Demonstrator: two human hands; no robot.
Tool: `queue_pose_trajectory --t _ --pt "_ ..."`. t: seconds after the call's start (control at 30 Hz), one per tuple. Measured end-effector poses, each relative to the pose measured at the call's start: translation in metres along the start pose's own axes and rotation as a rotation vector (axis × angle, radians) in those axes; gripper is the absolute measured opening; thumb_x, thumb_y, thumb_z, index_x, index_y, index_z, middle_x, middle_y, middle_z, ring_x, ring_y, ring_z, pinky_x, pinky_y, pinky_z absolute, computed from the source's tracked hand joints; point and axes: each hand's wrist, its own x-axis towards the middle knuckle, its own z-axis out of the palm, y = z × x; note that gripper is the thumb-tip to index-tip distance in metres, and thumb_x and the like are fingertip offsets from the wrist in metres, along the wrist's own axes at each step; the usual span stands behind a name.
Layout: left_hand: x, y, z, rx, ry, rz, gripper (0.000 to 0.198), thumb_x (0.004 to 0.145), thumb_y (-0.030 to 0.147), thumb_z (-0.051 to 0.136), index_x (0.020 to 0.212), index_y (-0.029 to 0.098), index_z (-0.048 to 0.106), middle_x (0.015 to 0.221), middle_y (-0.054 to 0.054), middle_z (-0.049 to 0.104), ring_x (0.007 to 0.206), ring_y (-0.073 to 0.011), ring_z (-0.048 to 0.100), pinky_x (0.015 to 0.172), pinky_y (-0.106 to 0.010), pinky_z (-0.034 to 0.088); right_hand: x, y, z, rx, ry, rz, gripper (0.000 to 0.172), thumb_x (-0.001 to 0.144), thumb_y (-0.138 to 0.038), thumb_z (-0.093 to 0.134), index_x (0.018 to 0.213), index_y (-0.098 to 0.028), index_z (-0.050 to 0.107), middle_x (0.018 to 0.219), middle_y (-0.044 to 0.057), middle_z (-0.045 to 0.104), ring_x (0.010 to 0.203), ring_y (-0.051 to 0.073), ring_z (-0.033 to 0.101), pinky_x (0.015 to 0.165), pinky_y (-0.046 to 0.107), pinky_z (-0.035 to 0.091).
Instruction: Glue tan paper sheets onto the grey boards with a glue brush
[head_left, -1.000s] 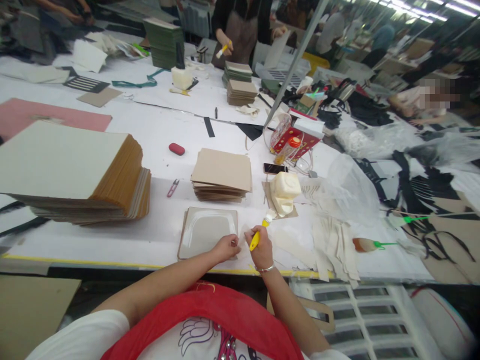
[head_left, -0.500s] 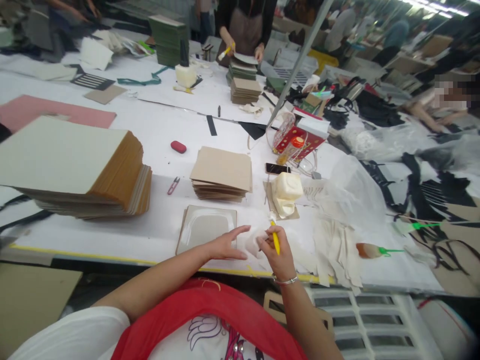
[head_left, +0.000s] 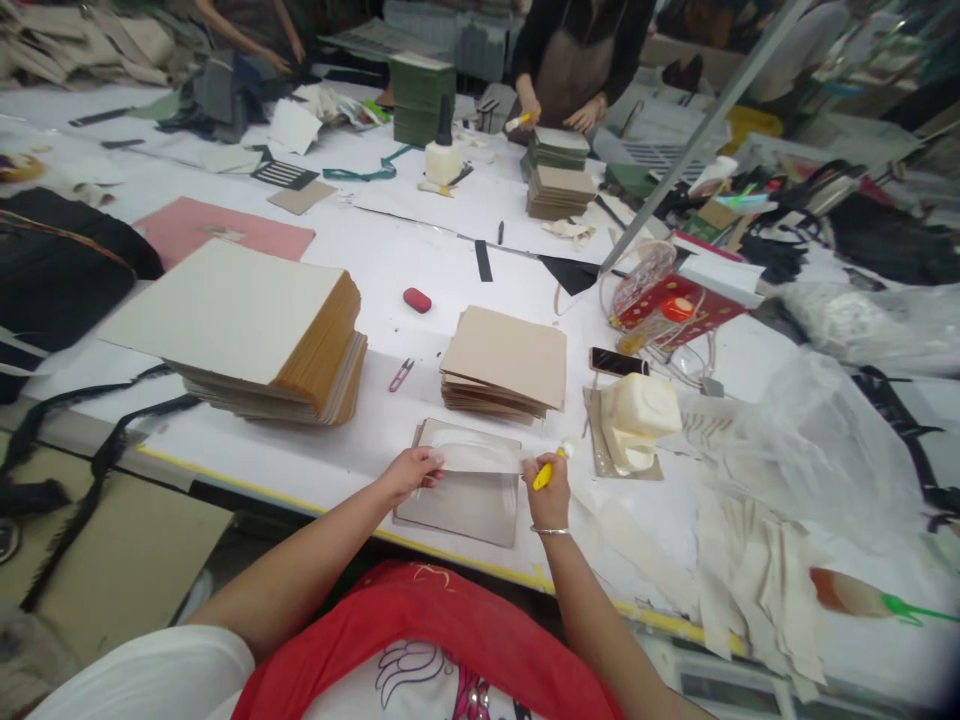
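Note:
My left hand (head_left: 411, 473) pinches the left end of a thin whitish strip (head_left: 480, 459). It is stretched level over the upper part of a grey board (head_left: 469, 513), which has a wet-looking pale band along its edges. My right hand (head_left: 549, 496) grips a yellow-handled brush (head_left: 550, 470), bristles pointing up and away, and its fingertips are at the strip's right end. Whether the strip touches the board I cannot tell. Right of the brush, a cream plastic glue container (head_left: 649, 405) sits on a small cardboard piece (head_left: 600, 445).
Behind the board is a stack of beige boards (head_left: 506, 355); a larger stack (head_left: 232, 310) stands left. Pink snips (head_left: 401, 375), a red oval case (head_left: 417, 300) and a phone (head_left: 619, 362) lie around. Fabric strips (head_left: 750, 570) hang over the right front edge. A co-worker (head_left: 577, 70) stands opposite.
My left hand has closed on one end of the strip, and the strip has come over the board from the right. My right hand still holds the brush. The view has shifted left.

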Motion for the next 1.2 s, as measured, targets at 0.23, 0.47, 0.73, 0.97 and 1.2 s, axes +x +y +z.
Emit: queue_pose_trajectory --t 0.23,0.47,0.73,0.97,1.2 --pt "0.012 0.01 -0.004 0.242 0.096 0.09 0.033 0.062 0.043 0.061 0.067 0.012 0.056 0.062 -0.001 0.057 0.049 -0.0081 0.049 0.039 -0.017 0.031 0.002 0.001 0.002 -0.117 0.026 -0.029 0.028 0.073 -0.042 0.052 0.088 -0.02 0.043 0.071 -0.001 0.054 0.063 0.014 0.054 0.061 0.027 0.041" --pt "0.0 0.059 0.017 0.759 0.305 0.716 0.024 0.079 0.037 0.046 0.084 0.018 0.06 0.08 -0.004 0.061 0.077 -0.0151 0.055 0.073 -0.029 0.043 0.02 0.037 -0.049 -0.323 0.307 0.106 0.032 0.075 -0.047 0.046 0.091 -0.019 0.045 0.072 0.003 0.056 0.06 0.017 0.053 0.057 0.027 0.038" --pt "0.047 0.159 0.067 1.517 0.171 1.024 0.052 0.07 0.024 0.062 0.119 0.022 0.045 0.121 -0.012 0.047 0.115 -0.0274 0.037 0.093 -0.041 0.027 0.017 0.117 -0.125 -0.601 0.319 0.291 0.029 0.075 -0.044 0.04 0.091 -0.021 0.045 0.067 0.005 0.055 0.051 0.02 0.051 0.051 0.032 0.037" --pt "0.035 0.161 0.073 1.7 0.008 0.963 0.033 0.067 0.032 0.066 0.094 0.019 0.054 0.095 -0.009 0.053 0.093 -0.0248 0.048 0.078 -0.035 0.037 0.006 0.096 -0.13 -0.753 0.302 0.092 0.048 0.072 -0.055 0.044 0.096 -0.013 0.047 0.083 0.013 0.056 0.076 0.026 0.053 0.068 0.037 0.041" --pt "0.017 0.168 0.072 1.65 0.06 0.968 0.009 0.077 0.025 0.052 0.077 0.017 0.057 0.085 -0.007 0.055 0.085 -0.0192 0.051 0.077 -0.031 0.04 0.017 0.036 -0.123 -0.575 0.363 -0.241 0.042 0.077 -0.045 0.046 0.104 -0.013 0.045 0.1 0.015 0.056 0.094 0.027 0.05 0.083 0.042 0.039"
